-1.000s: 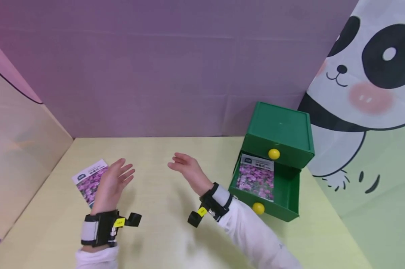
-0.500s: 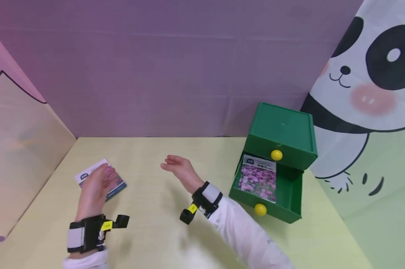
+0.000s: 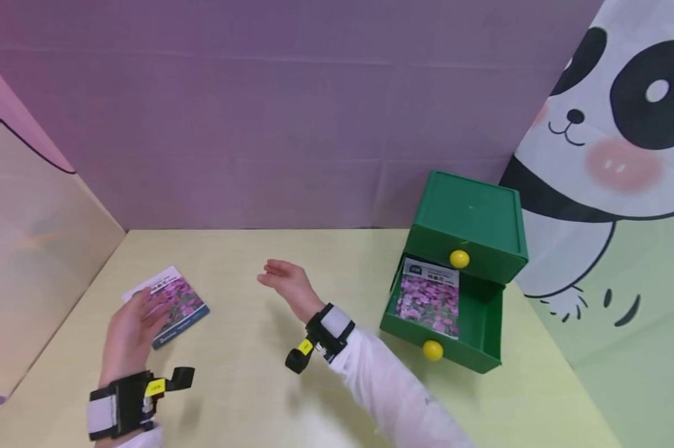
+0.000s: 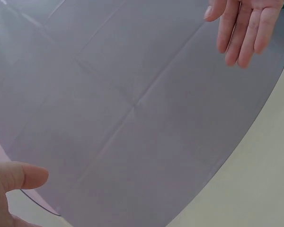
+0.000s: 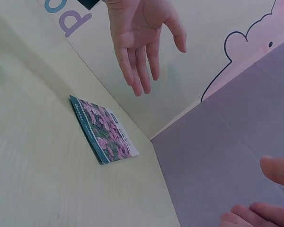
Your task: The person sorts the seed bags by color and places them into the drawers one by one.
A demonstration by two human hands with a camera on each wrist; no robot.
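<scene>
Walls (image 3: 292, 124) of purple cloth stood at the back, and a big panda picture (image 3: 611, 143) filled the right side. Below them lay the pale yellow tabletop (image 3: 247, 386), the next biggest thing. On its right end sat a green drawer box (image 3: 468, 218) with two yellow round knobs. The top drawer was closed. The bottom drawer (image 3: 474, 348) was pulled out, and a flower seed packet (image 3: 431, 297) lay flat inside it, showing pink flowers.

A white sleeve (image 3: 393, 398) reached in from the bottom of the head view, with a black band on the wrist. The right hand (image 3: 283, 283) floated above the middle of the tabletop, well apart from the box. Its fingers were straight and loose, and it held nothing.

The left hand (image 3: 127, 330) was over the left part of the tabletop, also with a black wrist band. Its fingers were spread and relaxed, and it held nothing. In the right wrist view this hand hung in the air above the tabletop, not touching it.

A second seed packet (image 3: 171, 305) lay flat on the tabletop just beside the left hand's fingertips, near the left wall.
</scene>
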